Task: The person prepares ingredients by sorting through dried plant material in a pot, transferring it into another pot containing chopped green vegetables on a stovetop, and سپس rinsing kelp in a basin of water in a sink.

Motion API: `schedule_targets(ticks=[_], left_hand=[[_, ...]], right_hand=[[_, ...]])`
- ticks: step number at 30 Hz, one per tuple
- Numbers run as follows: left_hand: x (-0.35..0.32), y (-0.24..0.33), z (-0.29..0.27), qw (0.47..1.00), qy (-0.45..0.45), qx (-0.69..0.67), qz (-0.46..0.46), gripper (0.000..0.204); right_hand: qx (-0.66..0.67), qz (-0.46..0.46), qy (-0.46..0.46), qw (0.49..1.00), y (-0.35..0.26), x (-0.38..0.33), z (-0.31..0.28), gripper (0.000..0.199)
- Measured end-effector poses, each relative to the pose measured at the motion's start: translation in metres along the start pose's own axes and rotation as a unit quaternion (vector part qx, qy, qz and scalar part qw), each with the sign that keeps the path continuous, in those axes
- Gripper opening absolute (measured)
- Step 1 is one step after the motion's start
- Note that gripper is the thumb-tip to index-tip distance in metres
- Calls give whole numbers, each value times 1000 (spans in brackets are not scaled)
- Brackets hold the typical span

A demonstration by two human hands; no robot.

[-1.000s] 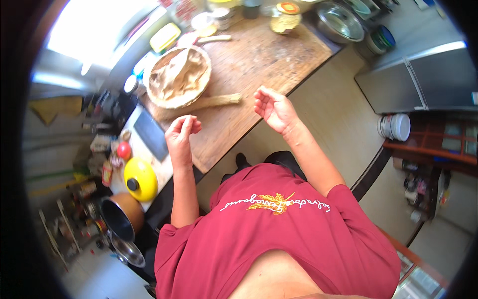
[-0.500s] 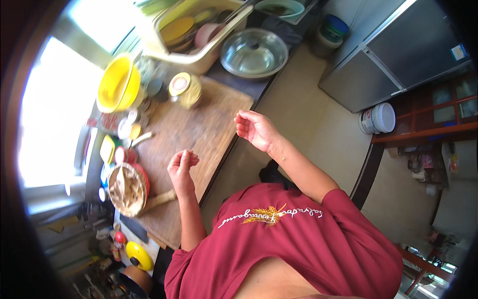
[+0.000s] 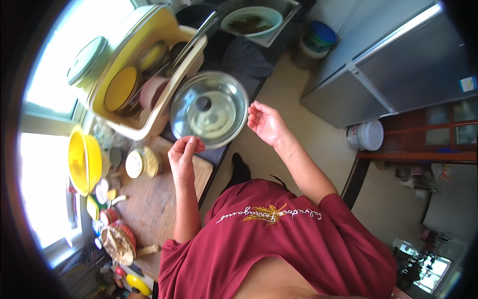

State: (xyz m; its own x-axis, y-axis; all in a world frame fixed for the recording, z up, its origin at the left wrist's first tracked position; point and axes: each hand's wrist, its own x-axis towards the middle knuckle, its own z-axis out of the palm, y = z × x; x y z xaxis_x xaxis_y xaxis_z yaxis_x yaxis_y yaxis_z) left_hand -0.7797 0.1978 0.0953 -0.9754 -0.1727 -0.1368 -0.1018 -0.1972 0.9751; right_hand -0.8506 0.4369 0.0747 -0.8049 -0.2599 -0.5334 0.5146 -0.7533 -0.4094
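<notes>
A large steel bowl [image 3: 209, 109] holding a little liquid stands on the dark counter. My left hand [image 3: 183, 153] hovers at its near rim with the fingertips pinched together, holding nothing I can make out. My right hand [image 3: 266, 121] is just right of the bowl, fingers apart and empty, not touching it.
A yellow dish rack [image 3: 145, 65] with plates and bowls stands left of the steel bowl. A wooden board [image 3: 159, 199] carries a jar [image 3: 141, 162] and a woven basket [image 3: 119, 242]. A yellow bowl [image 3: 83, 160] sits by the window. A sink basin with a green bowl [image 3: 251, 21] lies beyond, a grey cabinet [image 3: 398, 65] to the right.
My view has swung along the counter from the wooden board to the steel bowl and dish rack. Both hands now sit at the bowl, left hand still pinched, right hand open.
</notes>
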Motion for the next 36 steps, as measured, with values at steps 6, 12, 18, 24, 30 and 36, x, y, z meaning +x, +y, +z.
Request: schedule_targets(ticks=[6,12,18,24,30,36], left_hand=[[113,12,89,997,-77,-15,14,18],[191,8,163,998,-64,9,20,17],[234,-40,219,997,72,-13,-37,17],[272,-48,301,987,130,-75,-63,16],[332,-68,320,980,169,-82,-63,20],[441,-103,329,976,147,-126,-104,32]], right_hand=[[0,-113,31,993,-135,32,-22,9],[8,-69,28,997,-215,109,-42,10],[-35,16,7,999,-304,195,-47,9],[-51,62,21,997,-384,276,-56,10],[-76,112,22,991,-414,370,-48,11],[-124,100,60,985,-461,457,-33,16]])
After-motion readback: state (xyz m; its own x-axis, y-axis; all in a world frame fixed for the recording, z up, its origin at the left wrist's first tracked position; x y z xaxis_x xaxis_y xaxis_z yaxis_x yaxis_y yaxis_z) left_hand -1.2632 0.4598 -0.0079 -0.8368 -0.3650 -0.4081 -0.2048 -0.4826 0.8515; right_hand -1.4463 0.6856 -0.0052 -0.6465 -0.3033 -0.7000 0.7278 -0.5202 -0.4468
